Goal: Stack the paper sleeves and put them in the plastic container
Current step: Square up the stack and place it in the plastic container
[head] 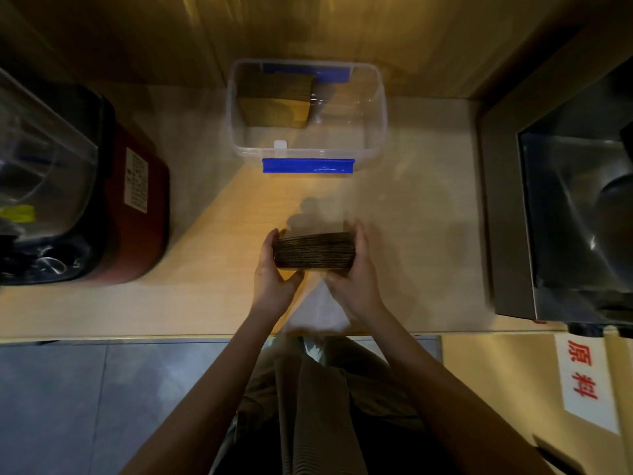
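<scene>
A thick stack of brown paper sleeves (pixel 314 251) stands on edge just above the wooden counter, pressed between both hands. My left hand (pixel 275 274) grips its left end and my right hand (pixel 356 272) grips its right end. Farther back stands the clear plastic container (pixel 375 108) with blue clip handles. An earlier stack of sleeves (pixel 275 104) leans inside it at the back left. The right half of the container holds nothing.
A red-and-black appliance with a clear cover (pixel 78 186) fills the counter's left side. A steel machine (pixel 561 217) stands at the right. A crumpled clear plastic bag (pixel 318 310) lies at the counter's front edge. A wooden wall rises behind the container.
</scene>
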Demonstrator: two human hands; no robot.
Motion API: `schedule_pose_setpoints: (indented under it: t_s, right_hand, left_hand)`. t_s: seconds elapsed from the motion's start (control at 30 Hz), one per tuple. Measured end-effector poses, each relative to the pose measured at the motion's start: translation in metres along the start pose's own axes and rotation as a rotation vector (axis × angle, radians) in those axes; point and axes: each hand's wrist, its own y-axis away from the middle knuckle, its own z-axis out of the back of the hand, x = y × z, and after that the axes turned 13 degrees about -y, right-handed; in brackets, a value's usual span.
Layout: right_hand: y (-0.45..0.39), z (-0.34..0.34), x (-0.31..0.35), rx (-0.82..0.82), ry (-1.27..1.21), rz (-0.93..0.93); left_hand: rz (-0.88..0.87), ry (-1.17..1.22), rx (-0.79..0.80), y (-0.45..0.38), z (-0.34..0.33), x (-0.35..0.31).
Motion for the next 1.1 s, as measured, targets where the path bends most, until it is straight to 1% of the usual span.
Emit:
schedule_pose_setpoints:
  t_s: [0.07,0.17,0.23,0.3,0.4,0.57,0.8,1.0,1.07,1.1]
  right_hand:
    - [0.001,0.000,-0.003,0.037,0.109,0.058]
    - [0.002,0.000,-0.006,0.083,0.356,0.105]
    - [0.002,0.000,-0.005,0.101,0.399,0.110]
    - [0.002,0.001,-0.005,0.099,0.309,0.083]
    - [0.003,0.003,-0.006,0.032,0.072,-0.029]
    - [0.003,0.007,-0.003,-0.012,-0.032,-0.045]
    - [0.004,0.009,-0.003,0.002,0.001,-0.012]
    - [0.003,0.010,0.002,0.055,0.003,-0.075]
    - [-0.002,0.012,0.007,0.081,0.046,-0.056]
    - [-0.005,0.014,0.010,0.097,0.110,-0.031]
  left_hand:
    - [0.005,0.001,-0.013,0.001,-0.002,-0.001]
    - [0.014,0.009,-0.017,0.001,-0.004,-0.002]
    - [0.013,0.006,-0.013,0.001,-0.003,-0.001]
    - [0.016,0.003,-0.008,0.000,-0.002,0.000]
    - [0.020,-0.001,0.007,0.000,-0.002,0.001]
    - [-0.002,0.008,0.022,0.001,0.001,0.000]
    - [-0.036,-0.101,0.076,-0.005,0.006,0.004]
    - [-0.082,-0.136,0.071,-0.006,0.013,0.004]
    - [-0.113,-0.187,0.077,-0.010,0.017,0.004]
    - [-0.135,-0.228,0.075,-0.012,0.019,0.005]
